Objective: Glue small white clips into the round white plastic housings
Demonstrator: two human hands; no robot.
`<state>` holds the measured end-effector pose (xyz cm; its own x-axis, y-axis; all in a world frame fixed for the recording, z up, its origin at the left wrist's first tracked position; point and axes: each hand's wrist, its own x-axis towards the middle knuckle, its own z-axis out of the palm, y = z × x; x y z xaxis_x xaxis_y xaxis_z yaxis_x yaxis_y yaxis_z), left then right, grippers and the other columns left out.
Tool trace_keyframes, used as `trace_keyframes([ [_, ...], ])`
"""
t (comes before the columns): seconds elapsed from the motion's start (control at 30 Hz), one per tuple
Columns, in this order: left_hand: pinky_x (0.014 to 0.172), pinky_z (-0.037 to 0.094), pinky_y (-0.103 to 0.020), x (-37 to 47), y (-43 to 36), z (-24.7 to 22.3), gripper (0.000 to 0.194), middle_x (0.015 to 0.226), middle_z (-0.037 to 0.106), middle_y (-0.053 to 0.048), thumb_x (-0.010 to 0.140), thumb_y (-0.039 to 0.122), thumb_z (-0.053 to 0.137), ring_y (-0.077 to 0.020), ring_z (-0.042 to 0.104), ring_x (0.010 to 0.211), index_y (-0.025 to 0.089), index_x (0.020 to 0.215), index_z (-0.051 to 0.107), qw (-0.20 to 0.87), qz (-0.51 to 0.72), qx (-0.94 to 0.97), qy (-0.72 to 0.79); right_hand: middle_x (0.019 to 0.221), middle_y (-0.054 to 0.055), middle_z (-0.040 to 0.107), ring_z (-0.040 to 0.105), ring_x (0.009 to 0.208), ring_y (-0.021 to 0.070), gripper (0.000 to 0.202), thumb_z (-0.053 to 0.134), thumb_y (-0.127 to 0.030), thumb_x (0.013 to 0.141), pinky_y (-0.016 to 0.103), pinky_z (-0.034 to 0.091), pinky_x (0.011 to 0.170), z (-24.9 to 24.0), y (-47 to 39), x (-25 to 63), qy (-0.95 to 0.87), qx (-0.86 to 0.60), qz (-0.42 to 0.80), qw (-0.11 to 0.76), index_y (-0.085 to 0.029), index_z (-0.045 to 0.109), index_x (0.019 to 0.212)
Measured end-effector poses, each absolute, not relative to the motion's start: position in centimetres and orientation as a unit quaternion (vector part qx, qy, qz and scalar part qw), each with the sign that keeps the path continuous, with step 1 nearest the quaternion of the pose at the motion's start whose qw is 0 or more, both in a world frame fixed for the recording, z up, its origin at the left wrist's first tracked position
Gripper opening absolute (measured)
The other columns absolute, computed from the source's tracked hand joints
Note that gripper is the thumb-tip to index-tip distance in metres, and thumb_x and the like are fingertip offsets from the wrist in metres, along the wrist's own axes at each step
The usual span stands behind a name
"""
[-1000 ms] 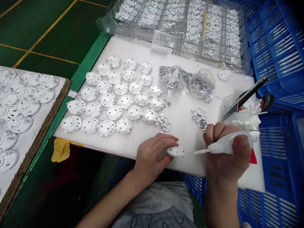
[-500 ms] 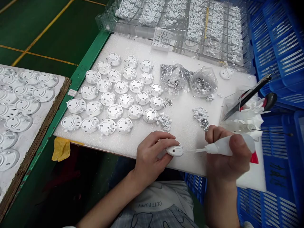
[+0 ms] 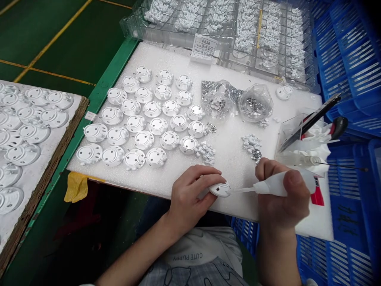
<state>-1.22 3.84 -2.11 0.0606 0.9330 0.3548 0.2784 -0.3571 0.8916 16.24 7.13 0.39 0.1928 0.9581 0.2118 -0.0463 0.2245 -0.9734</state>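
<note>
Near the front edge of the white foam board (image 3: 229, 151), my left hand (image 3: 193, 194) is closed on a white round plastic part (image 3: 220, 190), pinched between thumb and fingers with its edge turned to the right. My right hand (image 3: 282, 194) grips a white squeeze bottle (image 3: 272, 185) with a thin nozzle pointing left. The nozzle's tip is beside the part's right edge; whether they touch I cannot tell. Rows of similar white round parts (image 3: 158, 126) stand on the board to the left. Small white pieces (image 3: 206, 153) lie in a heap just beyond my left hand.
Two clear plastic bags (image 3: 255, 102) hold small metal pieces. A clear compartment tray (image 3: 232, 35) of white pieces lies at the back behind a paper label (image 3: 204, 48). At right stand a clear box (image 3: 293, 125) with tools and blue crates (image 3: 351, 55). Another board (image 3: 53, 147) holds parts at left.
My right hand has moved slightly left with the squeeze bottle, bringing the nozzle closer to the round part. My left hand and its part have barely moved.
</note>
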Motion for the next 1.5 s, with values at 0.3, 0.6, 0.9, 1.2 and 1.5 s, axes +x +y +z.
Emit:
trace_keyframes([
  [0.3,0.084,0.06,-0.03,-1.21,3.87,-2.09,0.013,0.103,0.077,-0.007,0.092,0.011,0.069,-0.0194,0.073,0.094,0.022,0.097,0.075,0.318,0.511,0.653,0.46,0.049,-0.005,0.022,0.027,0.046,0.0093,0.06,0.068,-0.047,0.089,0.031,0.019,0.051,0.55,7.16,16.16,-0.488,-0.471,0.411,0.61,-0.019,0.032,0.049],
  [0.6,0.084,0.06,-0.03,-1.22,3.92,-1.99,0.014,0.103,0.077,-0.007,0.092,0.011,0.068,-0.0199,0.073,0.093,0.023,0.097,0.075,0.324,0.508,0.651,0.461,0.049,-0.005,0.022,0.027,0.047,0.0092,0.06,0.068,-0.048,0.088,0.032,0.018,0.051,0.48,7.08,16.12,-0.485,-0.474,0.418,0.605,-0.019,0.031,0.049],
  [0.9,0.085,0.06,-0.028,-1.14,3.93,-2.49,0.014,0.103,0.076,-0.007,0.092,0.009,0.068,-0.0187,0.073,0.095,0.02,0.099,0.074,0.292,0.521,0.666,0.446,0.05,-0.005,0.022,0.027,0.048,0.0091,0.061,0.067,-0.05,0.089,0.032,0.018,0.051,0.48,7.06,16.14,-0.488,-0.475,0.425,0.596,-0.019,0.032,0.05],
  [1.2,0.086,0.061,-0.028,-1.16,3.98,-2.46,0.015,0.103,0.076,-0.007,0.091,0.007,0.069,-0.0185,0.073,0.096,0.019,0.099,0.074,0.291,0.522,0.667,0.446,0.05,-0.005,0.022,0.027,0.048,0.0086,0.061,0.067,-0.049,0.089,0.032,0.018,0.051,0.43,7.0,16.17,-0.49,-0.474,0.42,0.599,-0.019,0.03,0.051],
  [1.5,0.084,0.061,-0.028,-1.18,3.85,-2.55,0.015,0.102,0.076,-0.006,0.092,0.008,0.068,-0.0182,0.073,0.094,0.02,0.098,0.074,0.291,0.524,0.664,0.447,0.051,-0.005,0.021,0.027,0.048,0.0089,0.061,0.067,-0.047,0.09,0.032,0.018,0.052,0.46,6.9,16.1,-0.488,-0.469,0.422,0.604,-0.019,0.029,0.051],
])
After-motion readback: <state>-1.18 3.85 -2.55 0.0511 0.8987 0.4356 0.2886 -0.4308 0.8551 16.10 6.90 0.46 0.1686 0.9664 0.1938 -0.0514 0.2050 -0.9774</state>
